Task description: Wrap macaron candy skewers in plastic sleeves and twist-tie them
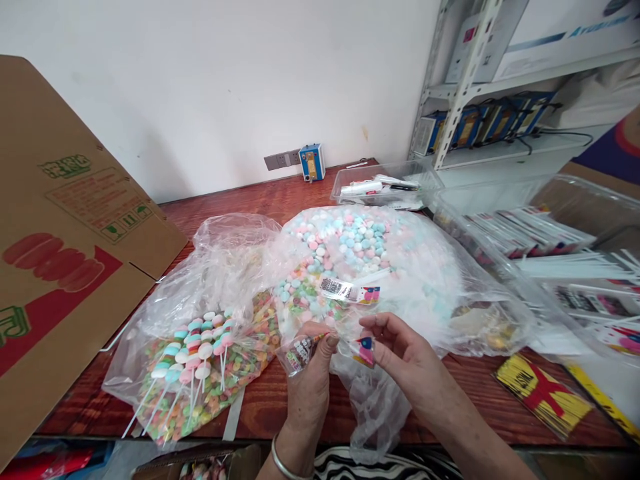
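Note:
My left hand [309, 380] and my right hand [405, 360] pinch the two ends of a small clear printed wrapper [330, 348] just above the near table edge. Behind them lies a big clear bag of pastel round candies [360, 247], with another printed wrapper [350, 291] resting on it. To the left, several finished candy skewers on white sticks [195, 360] lie on a bag of small colourful ring candies [235, 360]. A metal bangle sits on my left wrist.
A large cardboard box [60, 267] leans at the left. Clear plastic trays [385, 183] with packets and white sticks [575, 267] stand at the right, under a metal shelf [465, 80]. A yellow and red sticker [543, 393] lies on the wooden table [270, 400].

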### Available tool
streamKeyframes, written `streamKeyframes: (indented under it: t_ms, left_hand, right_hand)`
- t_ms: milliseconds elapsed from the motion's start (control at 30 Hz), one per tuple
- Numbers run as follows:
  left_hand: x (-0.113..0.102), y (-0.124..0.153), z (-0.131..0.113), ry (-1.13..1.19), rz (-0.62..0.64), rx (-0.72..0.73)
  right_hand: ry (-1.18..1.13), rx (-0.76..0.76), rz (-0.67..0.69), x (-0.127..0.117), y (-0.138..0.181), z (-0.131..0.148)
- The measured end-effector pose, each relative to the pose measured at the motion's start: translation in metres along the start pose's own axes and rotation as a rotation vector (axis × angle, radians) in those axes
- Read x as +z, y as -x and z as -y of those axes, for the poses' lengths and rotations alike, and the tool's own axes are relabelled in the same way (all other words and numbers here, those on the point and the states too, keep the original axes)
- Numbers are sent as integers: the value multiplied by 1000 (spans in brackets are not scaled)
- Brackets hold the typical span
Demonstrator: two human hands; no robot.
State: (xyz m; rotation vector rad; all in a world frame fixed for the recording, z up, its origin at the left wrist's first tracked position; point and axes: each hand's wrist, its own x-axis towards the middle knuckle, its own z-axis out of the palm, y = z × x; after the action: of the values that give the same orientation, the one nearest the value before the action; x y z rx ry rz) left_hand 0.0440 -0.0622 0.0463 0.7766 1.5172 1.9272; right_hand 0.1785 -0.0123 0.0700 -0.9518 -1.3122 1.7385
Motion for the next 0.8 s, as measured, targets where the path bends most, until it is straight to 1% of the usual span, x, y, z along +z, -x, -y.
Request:
streamKeyframes:
  t_ms: [33,100,200,300,433,633,733,800]
  left_hand:
    - [0,-1,-1,20,-13,-12]
    - [1,-2,-2,134,-53,-71]
    - [2,-5,0,370,-121,-224]
    - [1,-6,3,497,-144,-346]
    - [1,-5,3,552,-134,-385]
    - [3,-3,1,604,-153,-477]
    - [3,-3,2,568,-114,-454]
    - [3,-2,2,503,-115,-403]
  right_hand:
    - [-1,-21,9,0,0,-1]
    - [2,-43,28,-1,1,-3]
    - [21,-33,31,-1,3,-1]
    - [9,-12,67,1,5,3]
    - [-85,7,136,7,6,7]
    - [-95,21,154,9,6,6]
    - [-46,8,141,8,5,3]
    - [59,-46,103,7,4,1]
